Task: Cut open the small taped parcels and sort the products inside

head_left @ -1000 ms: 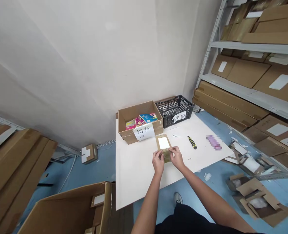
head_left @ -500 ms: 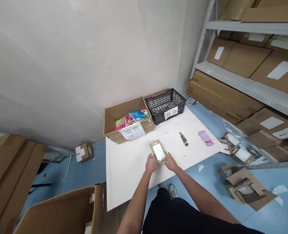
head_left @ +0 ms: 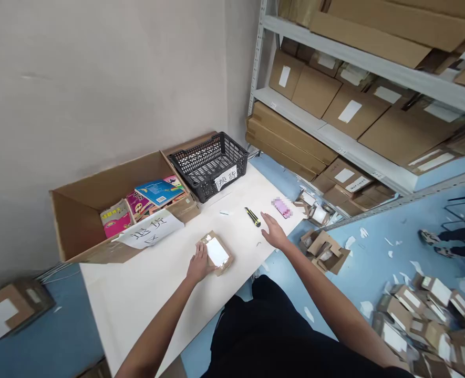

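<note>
A small brown cardboard parcel [head_left: 217, 253] with a white label lies on the white table [head_left: 145, 294]. My left hand [head_left: 198, 264] rests against the parcel's near left side, fingers curled on its edge. My right hand [head_left: 272, 232] is off the parcel, open with fingers stretched out, hovering just right of a yellow and black utility knife [head_left: 252, 217]. A pink blurred item [head_left: 281, 207] lies beyond the hand near the table's right edge.
An open cardboard box [head_left: 98, 210] with colourful books and a paper sign stands at the table's back left. A black plastic basket [head_left: 209, 164] with a label sits beside it. Shelves [head_left: 358, 152] hold flat cartons on the right. Torn boxes [head_left: 425, 315] litter the blue floor, where another person's feet [head_left: 433, 239] show.
My right hand has let go of the parcel and reached right toward the utility knife. My left hand stays on the parcel. The view has swung to the right.
</note>
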`<action>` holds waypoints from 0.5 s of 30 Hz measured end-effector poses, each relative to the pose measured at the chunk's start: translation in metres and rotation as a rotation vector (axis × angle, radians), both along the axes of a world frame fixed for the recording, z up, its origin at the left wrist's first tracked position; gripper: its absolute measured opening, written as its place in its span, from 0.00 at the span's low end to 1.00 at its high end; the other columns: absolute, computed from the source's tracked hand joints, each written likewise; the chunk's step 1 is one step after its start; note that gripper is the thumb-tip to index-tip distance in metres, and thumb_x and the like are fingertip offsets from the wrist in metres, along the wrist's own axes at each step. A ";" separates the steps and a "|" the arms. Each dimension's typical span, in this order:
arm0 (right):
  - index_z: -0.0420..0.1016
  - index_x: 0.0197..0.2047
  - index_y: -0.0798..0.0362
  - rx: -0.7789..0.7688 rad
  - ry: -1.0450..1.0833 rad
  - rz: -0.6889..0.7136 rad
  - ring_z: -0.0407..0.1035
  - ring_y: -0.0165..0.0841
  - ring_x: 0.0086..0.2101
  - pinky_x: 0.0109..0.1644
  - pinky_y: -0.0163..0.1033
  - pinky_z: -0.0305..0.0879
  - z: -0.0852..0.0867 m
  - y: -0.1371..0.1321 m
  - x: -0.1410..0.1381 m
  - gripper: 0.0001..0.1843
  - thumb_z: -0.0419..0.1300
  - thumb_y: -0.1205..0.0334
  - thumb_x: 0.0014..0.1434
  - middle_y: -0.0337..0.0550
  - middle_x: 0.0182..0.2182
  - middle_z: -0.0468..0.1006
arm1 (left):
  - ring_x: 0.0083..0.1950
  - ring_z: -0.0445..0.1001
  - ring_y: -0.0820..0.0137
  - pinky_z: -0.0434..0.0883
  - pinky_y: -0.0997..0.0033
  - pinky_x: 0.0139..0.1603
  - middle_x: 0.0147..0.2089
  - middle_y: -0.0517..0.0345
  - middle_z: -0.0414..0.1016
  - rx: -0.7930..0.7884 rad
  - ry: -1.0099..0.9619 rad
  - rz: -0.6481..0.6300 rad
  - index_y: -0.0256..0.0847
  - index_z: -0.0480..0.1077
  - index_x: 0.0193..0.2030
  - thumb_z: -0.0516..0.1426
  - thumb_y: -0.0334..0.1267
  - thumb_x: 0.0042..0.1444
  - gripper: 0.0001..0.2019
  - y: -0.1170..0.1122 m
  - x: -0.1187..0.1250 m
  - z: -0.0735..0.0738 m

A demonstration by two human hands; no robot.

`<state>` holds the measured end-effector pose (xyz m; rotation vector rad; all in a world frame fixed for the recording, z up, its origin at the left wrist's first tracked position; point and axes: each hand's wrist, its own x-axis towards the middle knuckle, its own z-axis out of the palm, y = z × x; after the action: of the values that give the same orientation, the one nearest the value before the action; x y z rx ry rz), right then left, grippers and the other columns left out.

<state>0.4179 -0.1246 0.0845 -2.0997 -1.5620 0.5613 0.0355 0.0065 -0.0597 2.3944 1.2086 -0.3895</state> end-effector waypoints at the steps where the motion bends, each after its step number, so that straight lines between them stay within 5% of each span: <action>1: 0.45 0.82 0.45 0.006 -0.009 -0.014 0.53 0.45 0.73 0.76 0.58 0.54 0.000 -0.002 0.011 0.45 0.57 0.63 0.66 0.51 0.75 0.60 | 0.84 0.29 0.48 0.59 0.46 0.76 0.84 0.36 0.31 -0.002 0.007 0.006 0.35 0.36 0.83 0.63 0.60 0.56 0.59 0.000 0.002 0.000; 6: 0.48 0.81 0.50 -0.056 0.031 -0.061 0.51 0.45 0.74 0.76 0.56 0.54 -0.030 0.020 0.058 0.42 0.56 0.61 0.67 0.54 0.76 0.58 | 0.84 0.28 0.48 0.58 0.48 0.77 0.84 0.35 0.33 -0.015 0.005 0.071 0.33 0.35 0.82 0.60 0.61 0.59 0.57 0.000 0.027 0.007; 15: 0.56 0.78 0.61 -0.469 0.114 0.040 0.59 0.44 0.71 0.73 0.43 0.56 -0.134 0.103 0.091 0.37 0.56 0.61 0.69 0.61 0.72 0.63 | 0.84 0.31 0.47 0.62 0.49 0.74 0.84 0.31 0.31 -0.077 0.106 0.291 0.35 0.37 0.82 0.65 0.59 0.57 0.58 -0.028 0.080 0.014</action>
<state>0.5094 -0.0219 -0.0495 -2.3162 -1.5186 1.1328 0.1154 -0.0219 -0.0457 2.1143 1.5339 -0.4644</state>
